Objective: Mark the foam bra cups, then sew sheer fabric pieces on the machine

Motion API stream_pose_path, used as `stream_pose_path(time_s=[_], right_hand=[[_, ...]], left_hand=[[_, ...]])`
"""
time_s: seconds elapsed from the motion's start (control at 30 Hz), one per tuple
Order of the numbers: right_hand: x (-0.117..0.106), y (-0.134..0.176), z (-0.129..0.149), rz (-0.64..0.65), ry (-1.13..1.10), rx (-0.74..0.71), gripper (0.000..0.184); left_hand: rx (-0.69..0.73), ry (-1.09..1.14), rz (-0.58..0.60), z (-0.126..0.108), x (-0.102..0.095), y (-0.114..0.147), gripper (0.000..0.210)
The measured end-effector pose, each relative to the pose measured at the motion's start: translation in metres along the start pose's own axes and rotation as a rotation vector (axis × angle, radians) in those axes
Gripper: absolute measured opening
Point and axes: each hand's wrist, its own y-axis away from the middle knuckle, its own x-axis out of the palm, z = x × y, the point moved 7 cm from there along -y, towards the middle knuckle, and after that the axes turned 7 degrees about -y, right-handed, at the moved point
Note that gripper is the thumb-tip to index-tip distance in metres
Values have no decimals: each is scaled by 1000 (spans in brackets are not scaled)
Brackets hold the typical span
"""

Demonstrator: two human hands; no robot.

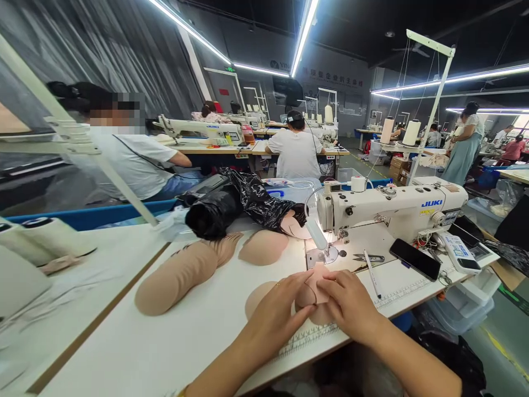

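In the head view, I have both grips together over the near edge of the bench (111, 342), just in front of the needle area of the sewing machine (386, 207). The beige piece (319, 291) lies between them, in the gap from one set of fingers to the other. My left grip (278, 302) is closed on its left side, with fingertips at the upper edge and the thumb bent in from below. My right grip (352, 302) is closed on its right side, fingertips pressing on top and the thumb tucked lower down. A dark curved line runs along the piece beside the left fingers; the underside is hidden from me.

The upper end of the piece reaches toward the presser foot (329, 253); whether it touches, I cannot tell. A beige cup (257, 298) lies partly behind my left grip. Farther left I see a single cup (264, 248) and a nested stack of cups (176, 278), with a black plastic bag (266, 201) behind them. To the right of my right grip lie a white pen (373, 275), snips (372, 258) and a phone (415, 259).
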Motion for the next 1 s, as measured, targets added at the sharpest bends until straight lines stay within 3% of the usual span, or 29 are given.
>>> stream_pose_path(time_s=[0.17, 0.3, 0.47, 0.63, 0.73, 0.9, 1.0], right_hand=[[-13, 1, -18, -81, -18, -2, 39], [-42, 11, -38, -131, 26, -55, 47], [-73, 32, -63, -102, 142, -99, 40], [-75, 44, -66, 1, 238, -68, 42], [-72, 44, -62, 23, 264, -41, 48], [-77, 39, -39, -58, 222, -44, 48], [-75, 30, -13, -98, -71, 49, 35]], left_hand=[[15, -38, -62, 2, -4, 1, 42], [22, -98, -91, 8, -11, 0, 39], [31, -113, -96, 5, -19, 3, 36], [44, -76, -43, -7, -9, 3, 58], [-3, -39, -62, 2, -8, -3, 50], [-182, 83, -224, 42, -48, -7, 36], [-260, 265, -246, 53, -71, 1, 28]])
